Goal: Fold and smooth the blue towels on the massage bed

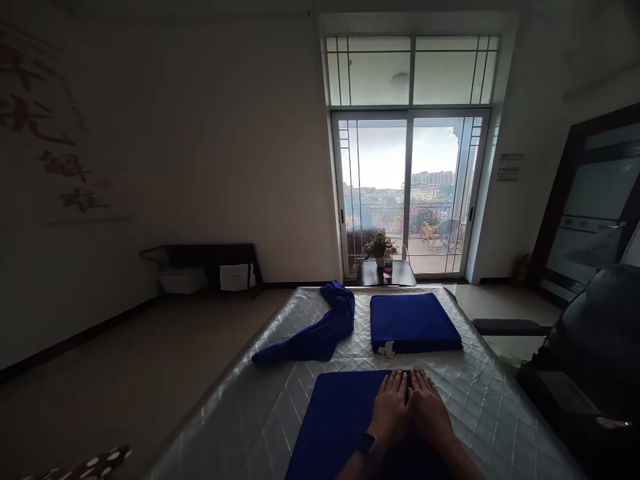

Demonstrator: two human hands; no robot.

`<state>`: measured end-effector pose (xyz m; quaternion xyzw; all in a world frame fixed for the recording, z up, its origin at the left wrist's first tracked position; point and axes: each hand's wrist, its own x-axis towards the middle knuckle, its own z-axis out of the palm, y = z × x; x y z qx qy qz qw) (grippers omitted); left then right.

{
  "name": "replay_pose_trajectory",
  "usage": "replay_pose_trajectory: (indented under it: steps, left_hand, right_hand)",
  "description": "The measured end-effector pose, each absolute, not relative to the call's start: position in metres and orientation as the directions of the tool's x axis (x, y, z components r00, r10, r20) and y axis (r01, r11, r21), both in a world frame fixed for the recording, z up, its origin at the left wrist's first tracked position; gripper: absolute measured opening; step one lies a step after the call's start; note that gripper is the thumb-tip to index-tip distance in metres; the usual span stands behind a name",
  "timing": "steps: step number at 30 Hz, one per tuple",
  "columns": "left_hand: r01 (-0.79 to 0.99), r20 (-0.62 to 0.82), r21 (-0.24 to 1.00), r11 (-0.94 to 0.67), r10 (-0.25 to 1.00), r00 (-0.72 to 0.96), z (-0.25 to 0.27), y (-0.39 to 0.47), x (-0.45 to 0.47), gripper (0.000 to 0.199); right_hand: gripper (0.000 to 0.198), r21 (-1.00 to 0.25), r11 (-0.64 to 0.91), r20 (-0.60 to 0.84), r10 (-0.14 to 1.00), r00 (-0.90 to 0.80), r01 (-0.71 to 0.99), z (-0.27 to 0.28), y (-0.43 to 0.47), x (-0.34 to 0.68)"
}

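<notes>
A flat blue cushion [333, 417] lies on the silver quilted cover nearest me, its lower part running out of view. My left hand [393, 407], with a dark watch on the wrist, rests on its upper right part, palm down and fingers stretched out. Right beside it, my right hand [427, 405] lies palm down along the cushion's right side, fingers extended. Both hands touch at the thumbs and hold nothing. Farther back is a second blue cushion [413, 320], square, with a white tag at its front edge. To its left, a crumpled blue cloth [320, 333] lies loosely twisted.
The silver quilted cover [465, 373] spreads over the work surface. Behind it stands a small dark table [367, 275] with a potted plant [381, 248] and a bottle [388, 263]. A black chair [600, 340] is close on the right. Sliding glass doors [410, 193] are at the back.
</notes>
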<state>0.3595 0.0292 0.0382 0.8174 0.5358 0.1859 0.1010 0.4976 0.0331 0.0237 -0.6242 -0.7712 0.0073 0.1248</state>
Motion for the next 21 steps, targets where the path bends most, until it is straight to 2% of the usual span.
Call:
replay_pose_trajectory:
  steps: [5, 11, 17, 21]
  left_hand:
    - [0.931, 0.162, 0.267, -0.248, 0.964, 0.21, 0.03, 0.028, 0.268, 0.077]
    - [0.968, 0.178, 0.247, -0.04, 0.984, -0.004, 0.022, 0.021, 0.171, 0.081]
    - [0.963, 0.195, 0.264, -0.051, 0.981, -0.001, 0.03, 0.013, 0.17, 0.089]
    - [0.965, 0.215, 0.253, -0.065, 0.977, 0.01, 0.034, 0.01, 0.173, 0.089]
  right_hand:
    - [0.062, -0.268, 0.189, 0.162, 0.975, -0.149, 0.945, 0.03, 0.032, 0.495]
    - [0.062, -0.273, 0.195, 0.139, 0.977, -0.162, 0.942, 0.034, 0.029, 0.495]
    - [0.062, -0.273, 0.179, 0.133, 0.98, -0.147, 0.945, 0.044, 0.023, 0.49]
    - [0.061, -0.222, 0.175, 0.134, 0.98, -0.148, 0.959, 0.055, 0.011, 0.486]
